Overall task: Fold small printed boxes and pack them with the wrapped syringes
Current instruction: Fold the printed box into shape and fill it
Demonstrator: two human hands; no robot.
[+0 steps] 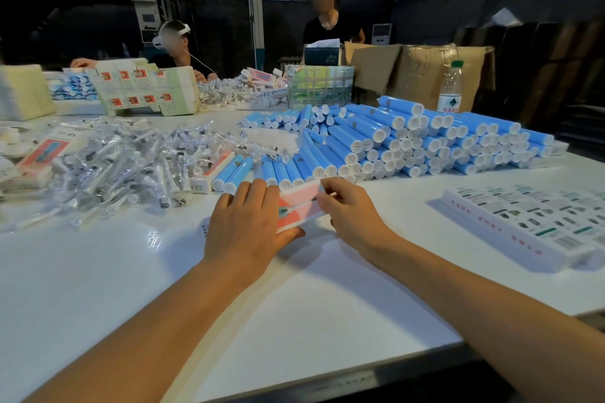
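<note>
hands: left (244,222) + right (352,211) gripping printed box (302,206) | white table (294,304)

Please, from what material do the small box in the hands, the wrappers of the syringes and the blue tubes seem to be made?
Small box: thin printed card, matte, with sharp creases. Syringe wrappers: clear plastic film, crinkled and glinting. Blue tubes: probably plastic, smooth blue bodies with white end caps; coated card cannot be excluded.
</note>
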